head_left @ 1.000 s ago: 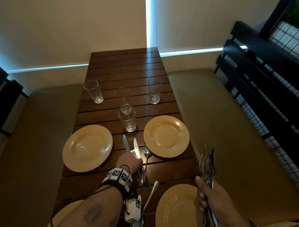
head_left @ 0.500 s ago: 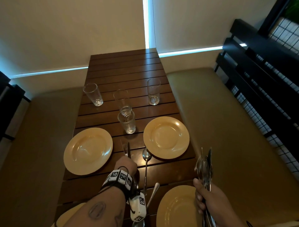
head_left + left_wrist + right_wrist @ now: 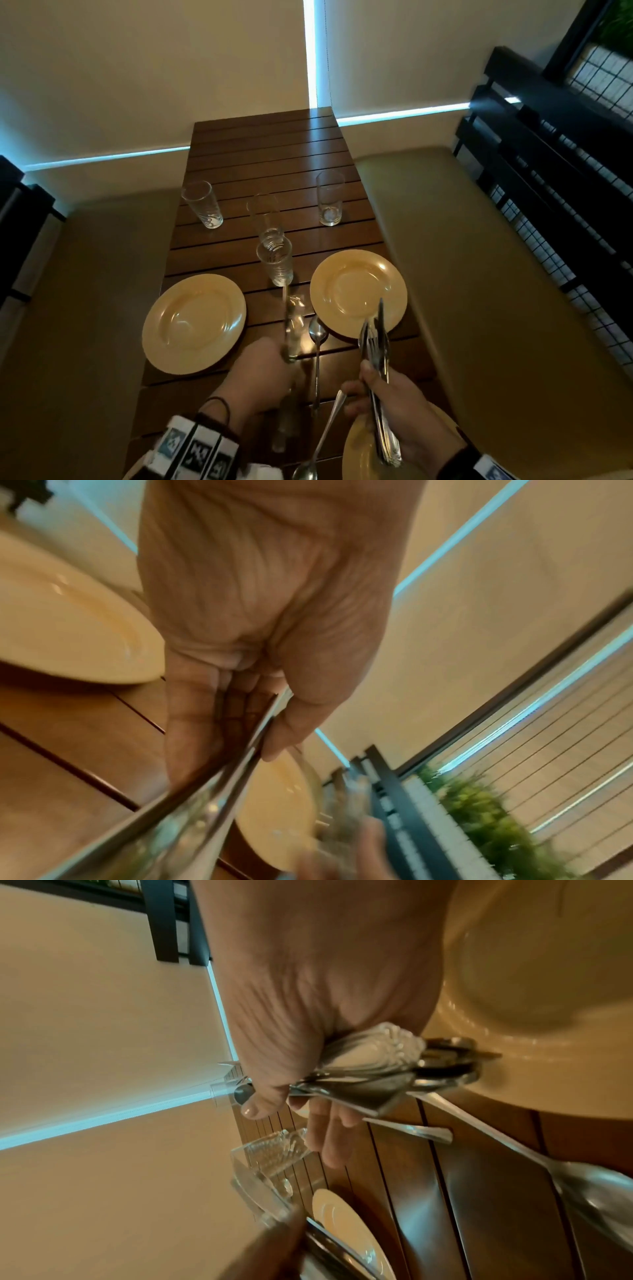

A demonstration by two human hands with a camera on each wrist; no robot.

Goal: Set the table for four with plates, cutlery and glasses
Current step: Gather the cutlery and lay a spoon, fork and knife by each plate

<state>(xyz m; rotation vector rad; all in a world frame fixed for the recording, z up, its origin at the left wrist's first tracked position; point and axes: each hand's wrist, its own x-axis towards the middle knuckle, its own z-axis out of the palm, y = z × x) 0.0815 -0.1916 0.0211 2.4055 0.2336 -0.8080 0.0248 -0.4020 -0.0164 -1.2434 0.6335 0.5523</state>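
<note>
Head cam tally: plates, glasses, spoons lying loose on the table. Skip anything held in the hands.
Plates: 3 in plain view
Glasses: 4
Spoons on table: 2
Total: 9

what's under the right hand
The near plate lies under the right hand, which grips a cutlery bundle. A spoon handle lies beside it. Most of the plate is covered by the hand.
</note>
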